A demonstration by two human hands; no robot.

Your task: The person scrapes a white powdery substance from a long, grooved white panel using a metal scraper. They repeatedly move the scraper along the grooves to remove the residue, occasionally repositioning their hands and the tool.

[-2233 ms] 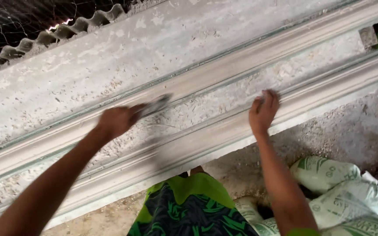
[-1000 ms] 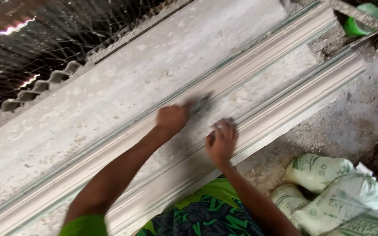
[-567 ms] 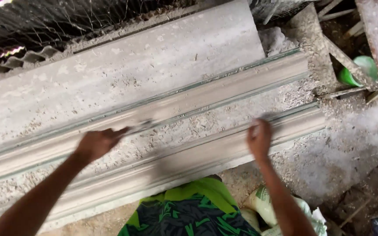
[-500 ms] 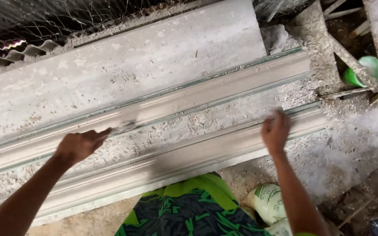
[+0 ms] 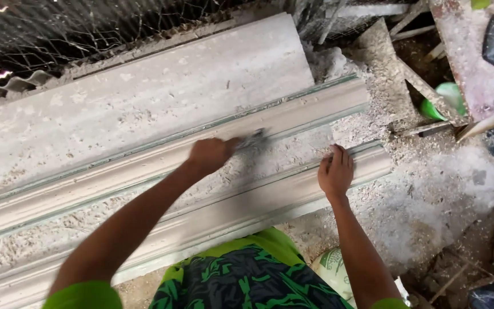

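A long grey moulded slab (image 5: 144, 109) with raised ridges lies across the view, dusted with plaster crumbs. My left hand (image 5: 210, 155) grips a small grey scraper (image 5: 253, 140), blurred, with its blade on the channel between two ridges near the slab's right end. My right hand (image 5: 335, 170) lies flat with fingers together on the front ridge (image 5: 270, 197), close to its right end, holding nothing.
Wire mesh (image 5: 87, 28) and corrugated sheet (image 5: 12, 88) run along the far side. A green bowl (image 5: 444, 100) sits among wooden slats at the right. White powder (image 5: 441, 189) covers the ground beside the slab end. A printed sack (image 5: 333, 266) lies by my knees.
My left hand has swept the scraper rightward along the channel toward the slab's end. My right hand has stayed near the right end of the front ridge. The view has shifted.
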